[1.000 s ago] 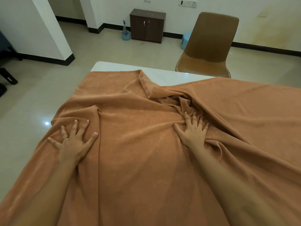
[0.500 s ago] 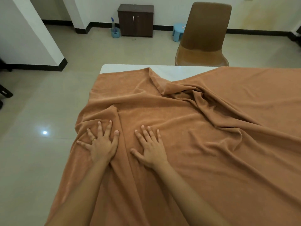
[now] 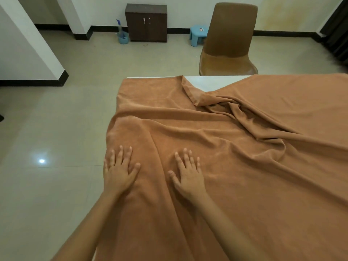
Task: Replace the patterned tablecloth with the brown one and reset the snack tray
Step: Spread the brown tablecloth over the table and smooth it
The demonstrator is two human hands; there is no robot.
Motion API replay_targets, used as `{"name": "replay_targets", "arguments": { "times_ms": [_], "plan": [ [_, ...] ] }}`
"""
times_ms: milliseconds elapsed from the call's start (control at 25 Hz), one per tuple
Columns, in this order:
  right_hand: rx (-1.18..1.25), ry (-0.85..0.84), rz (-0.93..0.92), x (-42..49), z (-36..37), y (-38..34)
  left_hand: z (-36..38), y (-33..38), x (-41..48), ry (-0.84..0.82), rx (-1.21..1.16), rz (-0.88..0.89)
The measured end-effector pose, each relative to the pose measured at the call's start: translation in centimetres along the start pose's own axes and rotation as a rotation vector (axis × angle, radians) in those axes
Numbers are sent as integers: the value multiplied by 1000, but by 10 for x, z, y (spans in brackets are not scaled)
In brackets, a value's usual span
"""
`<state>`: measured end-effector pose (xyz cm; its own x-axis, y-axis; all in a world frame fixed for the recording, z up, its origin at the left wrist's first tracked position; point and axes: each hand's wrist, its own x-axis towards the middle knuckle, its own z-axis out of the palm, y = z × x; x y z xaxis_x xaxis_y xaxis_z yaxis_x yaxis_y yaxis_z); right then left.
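Note:
The brown tablecloth (image 3: 235, 166) lies spread over the white table (image 3: 212, 82), with deep folds running from the far middle toward the right. A triangle of bare tabletop shows at the far edge, beside a turned-back corner of cloth. My left hand (image 3: 119, 171) lies flat with fingers spread on the cloth at the table's left edge. My right hand (image 3: 187, 174) presses flat on the cloth a little to its right. Neither hand grips the fabric. The patterned tablecloth and the snack tray are not in view.
A brown chair (image 3: 228, 42) stands at the table's far side. Behind it are a small blue stool (image 3: 197, 34), a dark wooden cabinet (image 3: 146, 22) and a blue bucket (image 3: 123, 36) against the wall. A white pillar (image 3: 28, 48) stands left; tiled floor lies between.
My right hand came off the bunched folds in the middle and moved left, next to my left hand. Both hands now lie flat near the left edge; the folds look shallower.

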<state>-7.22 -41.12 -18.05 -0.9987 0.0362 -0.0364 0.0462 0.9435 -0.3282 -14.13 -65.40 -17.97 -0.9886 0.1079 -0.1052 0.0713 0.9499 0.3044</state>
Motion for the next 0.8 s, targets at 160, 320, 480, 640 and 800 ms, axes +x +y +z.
{"name": "replay_targets", "arguments": {
  "times_ms": [160, 320, 480, 640, 800],
  "plan": [
    [-57, 34, -13, -18, 21, -19, 14, -15, -41, 65, -19, -92],
    [-67, 22, -41, -17, 19, -22, 14, -12, -37, 123, -45, -161],
    [-41, 2, -23, -17, 16, -25, 12, -9, -37, 124, -84, -135],
    [-25, 1, -7, -13, 14, -22, 9, -7, -37, 104, -97, -148],
    [-49, 15, -7, -6, 12, -18, 6, -17, -24, 48, -113, -123]
  ]
}}
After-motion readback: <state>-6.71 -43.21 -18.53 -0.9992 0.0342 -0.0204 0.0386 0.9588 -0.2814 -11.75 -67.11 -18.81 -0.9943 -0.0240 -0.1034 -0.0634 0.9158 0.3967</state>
